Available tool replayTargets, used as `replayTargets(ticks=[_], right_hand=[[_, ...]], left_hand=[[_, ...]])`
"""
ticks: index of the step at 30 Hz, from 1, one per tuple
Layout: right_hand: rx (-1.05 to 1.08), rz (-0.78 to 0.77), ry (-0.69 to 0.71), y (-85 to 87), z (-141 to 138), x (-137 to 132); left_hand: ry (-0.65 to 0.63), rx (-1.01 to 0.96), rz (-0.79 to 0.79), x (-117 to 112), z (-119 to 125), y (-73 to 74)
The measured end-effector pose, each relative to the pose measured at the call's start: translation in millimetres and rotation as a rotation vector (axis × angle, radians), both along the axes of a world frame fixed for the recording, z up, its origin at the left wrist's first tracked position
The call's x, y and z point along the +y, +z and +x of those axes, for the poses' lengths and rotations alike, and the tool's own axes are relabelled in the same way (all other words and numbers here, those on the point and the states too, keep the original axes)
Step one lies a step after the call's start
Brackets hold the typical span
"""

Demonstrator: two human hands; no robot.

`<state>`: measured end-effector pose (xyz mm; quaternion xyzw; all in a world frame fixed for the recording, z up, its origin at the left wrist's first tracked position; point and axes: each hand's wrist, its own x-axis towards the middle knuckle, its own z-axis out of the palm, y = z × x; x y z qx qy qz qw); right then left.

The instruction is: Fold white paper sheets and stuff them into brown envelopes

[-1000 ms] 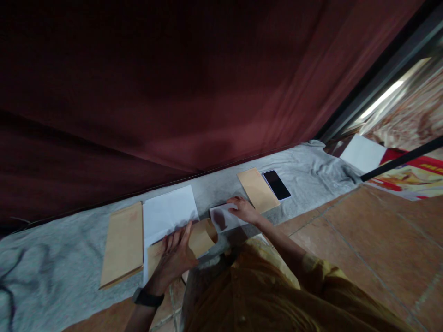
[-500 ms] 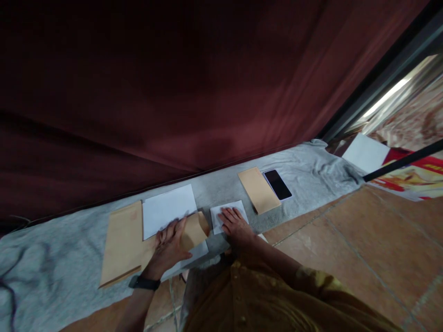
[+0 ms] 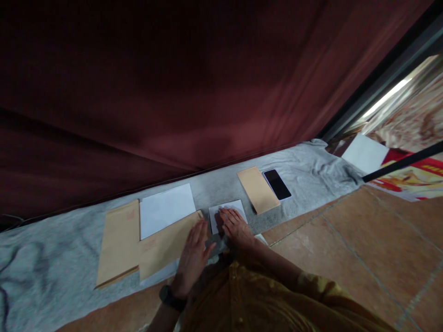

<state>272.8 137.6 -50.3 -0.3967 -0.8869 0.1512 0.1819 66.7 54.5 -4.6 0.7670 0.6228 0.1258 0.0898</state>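
Left hand (image 3: 194, 252): lower center of the frame, open, fingers long and thumb apart, laid over the right end of the middle envelope, gripping nothing visible.
Right hand (image 3: 237, 229): just right of center, open, fingers flat on the folded paper, gripping nothing visible.
Watch (image 3: 172, 299): dark, on the left wrist, bottom of the frame.
Middle envelope (image 3: 165, 245): brown, lying flat at lower center-left; white paper shows along its lower edge.
Folded paper (image 3: 215, 222): white, lower center, partly covered by the right hand.
White sheet (image 3: 167, 211): above the middle envelope, left of center.
Left envelope (image 3: 118, 242): lower left, beside the sheet.
Right envelope (image 3: 258, 190): right of center, near the phone (image 3: 277, 184).
Cloth (image 3: 51, 263): gray, beneath all these papers.
Curtain (image 3: 194, 92): dark red, filling the upper frame.
Poster (image 3: 417, 177): right edge, red and yellow.
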Motion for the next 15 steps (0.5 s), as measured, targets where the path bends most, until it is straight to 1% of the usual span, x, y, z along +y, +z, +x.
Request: replayTargets(ticks=[3,4,6,8,11,15], right_hand=[[0.01,-0.012,-0.006,-0.6,9.1,-6.3],[0.009,-0.015,-0.008,-1.3,13.2,-8.5],[0.006,-0.019,-0.011,-3.2,23.1,-12.3],[0.005,-0.021,-0.006,-4.5,33.6,-14.7],[0.004,-0.023,-0.001,-3.7,46.1,-16.5],[0.013,-0.034,0.026,2.0,49.5,-20.3]], left_hand=[[-0.1,0.024,0.034,-9.1,48.1,-19.3],[-0.117,0.046,0.049,-10.9,59.8,-25.4],[-0.161,0.089,0.084,-11.4,74.6,-34.1],[-0.186,0.121,0.096,-9.0,79.6,-37.4],[-0.202,0.134,0.075,-3.7,78.7,-36.2],[-0.205,0.126,0.046,0.5,79.7,-37.8]])
